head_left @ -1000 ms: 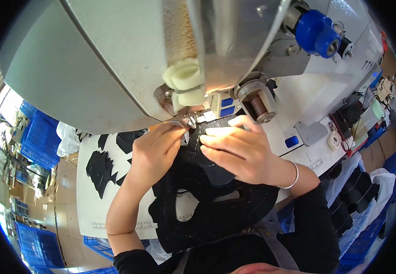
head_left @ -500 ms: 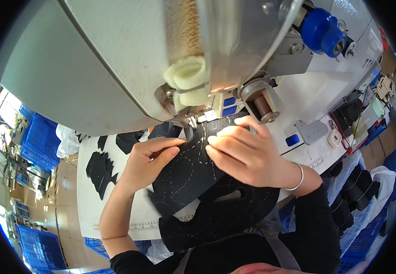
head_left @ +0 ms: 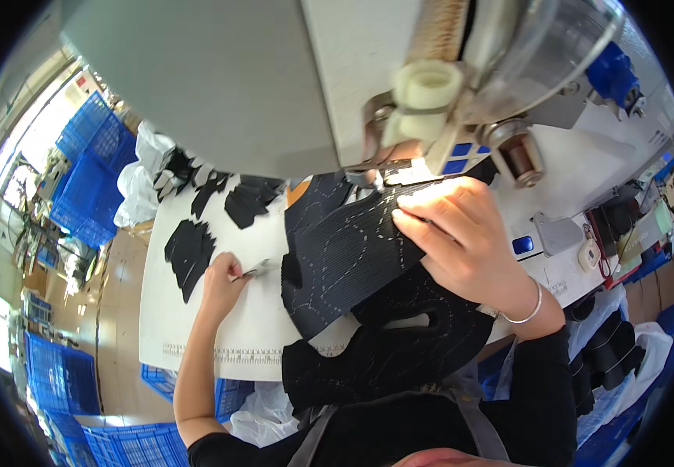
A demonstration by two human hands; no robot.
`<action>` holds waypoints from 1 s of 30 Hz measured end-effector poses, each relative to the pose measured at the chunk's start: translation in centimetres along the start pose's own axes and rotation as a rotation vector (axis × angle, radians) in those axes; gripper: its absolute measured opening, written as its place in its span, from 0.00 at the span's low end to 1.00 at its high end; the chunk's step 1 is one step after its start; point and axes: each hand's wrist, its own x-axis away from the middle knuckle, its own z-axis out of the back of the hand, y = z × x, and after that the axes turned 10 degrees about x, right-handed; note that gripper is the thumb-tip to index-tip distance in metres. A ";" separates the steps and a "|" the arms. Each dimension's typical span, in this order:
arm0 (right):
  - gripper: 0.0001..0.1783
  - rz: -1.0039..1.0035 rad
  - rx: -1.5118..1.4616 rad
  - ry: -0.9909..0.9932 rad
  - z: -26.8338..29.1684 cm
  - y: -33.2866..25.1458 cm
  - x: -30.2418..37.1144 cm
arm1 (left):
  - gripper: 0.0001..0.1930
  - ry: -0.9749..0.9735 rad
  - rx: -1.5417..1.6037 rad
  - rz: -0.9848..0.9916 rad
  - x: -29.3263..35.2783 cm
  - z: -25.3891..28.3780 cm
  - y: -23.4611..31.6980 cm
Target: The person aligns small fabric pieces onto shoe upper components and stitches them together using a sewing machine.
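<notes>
A black ribbed fabric panel (head_left: 337,253) with white dashed stitch lines lies under the sewing machine head (head_left: 399,167). My right hand (head_left: 465,237) rests on it beside the presser foot, fingers bent together and pressing the cloth; the thumb is largely hidden. Away to the left, my left hand (head_left: 224,284) is closed on a thin, dark-and-grey thing, too blurred to name, above the white table. It is just right of a stack of jagged black fabric pieces (head_left: 190,257). Toward my body, another black stitched panel (head_left: 383,350) with a slot overhangs the table edge.
More black cut pieces (head_left: 253,201) lie at the back left of the white table (head_left: 251,323). A ruler strip (head_left: 228,352) runs along its front edge. Blue crates (head_left: 61,373) stand on the floor at left. Bagged black goods (head_left: 613,350) sit at the right.
My left hand has left the panel and moved left, now closed on a small blurred thing. My right hand stays on the panel. The whole view has shifted, with the machine further right.
</notes>
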 end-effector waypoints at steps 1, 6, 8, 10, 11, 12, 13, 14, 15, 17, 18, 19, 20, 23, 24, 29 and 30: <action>0.17 0.007 -0.016 0.000 0.3 -0.1 0.0 | 0.16 0.006 -0.003 0.016 0.0 0.1 0.6; 0.07 0.293 -0.200 0.094 1.8 -2.4 1.4 | 0.16 0.079 0.928 -0.079 -1.6 2.6 11.4; 0.09 0.293 -0.263 0.039 1.3 -3.7 2.5 | 0.13 0.045 0.874 -0.222 -1.8 3.0 15.3; 0.09 0.143 -0.309 -0.138 1.0 -4.1 2.8 | 0.09 -0.076 0.842 -0.352 -1.5 2.8 18.2; 0.10 -0.004 -0.369 -0.310 0.7 -4.2 2.8 | 0.07 -0.166 0.870 -0.328 -1.3 2.4 19.1; 0.11 -0.133 -0.511 -0.345 0.5 -4.0 2.4 | 0.09 -0.171 0.882 -0.341 -1.2 1.5 19.6; 0.11 -0.143 -0.502 -0.347 0.4 -3.7 2.4 | 0.09 -0.182 0.888 -0.347 -1.3 0.8 19.8; 0.12 -0.306 -0.775 -0.387 0.0 -3.5 2.7 | 0.09 -0.181 0.845 -0.287 -1.4 0.2 20.0; 0.13 -0.472 -1.048 -0.416 -0.3 -3.4 3.0 | 0.09 -0.181 0.801 -0.227 -1.4 -0.3 20.1; 0.16 -0.547 -1.104 -0.409 -0.5 -3.3 3.1 | 0.10 -0.198 0.842 -0.314 -1.6 -1.0 20.1; 0.15 -0.572 -1.117 -0.431 -0.5 -3.1 3.1 | 0.11 -0.141 0.749 -0.407 -1.6 -1.2 20.1; 0.15 -0.600 -1.129 -0.453 -0.5 -3.0 3.1 | 0.12 -0.085 0.658 -0.499 -1.6 -1.4 20.1; 0.14 -0.599 -1.112 -0.422 -0.5 -3.0 3.0 | 0.13 -0.089 0.646 -0.502 -1.6 -1.5 20.1; 0.14 -0.630 -1.125 -0.395 -0.6 -3.1 3.0 | 0.13 -0.059 0.580 -0.527 -1.5 -1.4 20.5; 0.14 -0.636 -1.121 -0.394 -0.6 -3.1 3.0 | 0.13 -0.064 0.584 -0.530 -1.5 -1.3 20.5; 0.16 -0.610 -1.147 -0.315 -1.2 -3.3 2.9 | 0.14 -0.032 0.592 -0.604 -2.0 -2.0 20.0; 0.16 -0.609 -1.147 -0.316 -1.0 -3.2 2.7 | 0.14 -0.030 0.592 -0.604 -2.1 -2.0 20.0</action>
